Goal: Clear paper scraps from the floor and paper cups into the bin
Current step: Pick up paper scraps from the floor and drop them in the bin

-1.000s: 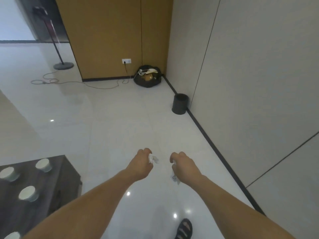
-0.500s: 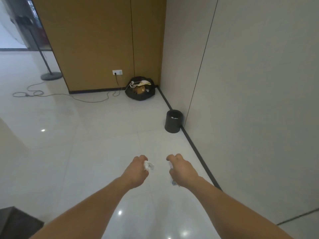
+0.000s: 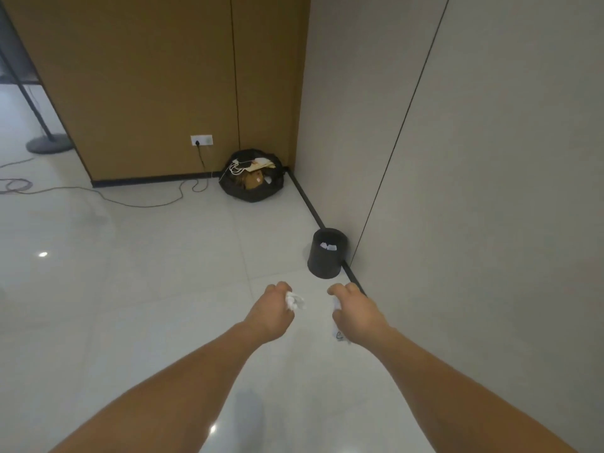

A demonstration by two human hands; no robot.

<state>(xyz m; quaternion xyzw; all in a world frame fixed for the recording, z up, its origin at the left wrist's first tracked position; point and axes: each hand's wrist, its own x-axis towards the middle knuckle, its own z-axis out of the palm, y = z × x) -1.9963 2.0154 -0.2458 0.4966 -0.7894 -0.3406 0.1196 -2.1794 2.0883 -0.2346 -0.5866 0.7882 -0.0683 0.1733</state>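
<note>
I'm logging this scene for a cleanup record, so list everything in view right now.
bin: one, black, on the floor against the right wall
scraps in bin: two visible, white, inside it
rubbish bag: one, black, far corner
wall socket: one, white, low on the brown panel
cable: one, grey, from the socket across the floor
stand base: one, dark, far left
crumpled paper: one, white, in the left hand
paper scrap: one, white with dark marks, in the right hand
left hand: one, bare, gripping the crumpled paper
right hand: one, bare, gripping the paper scrap
</note>
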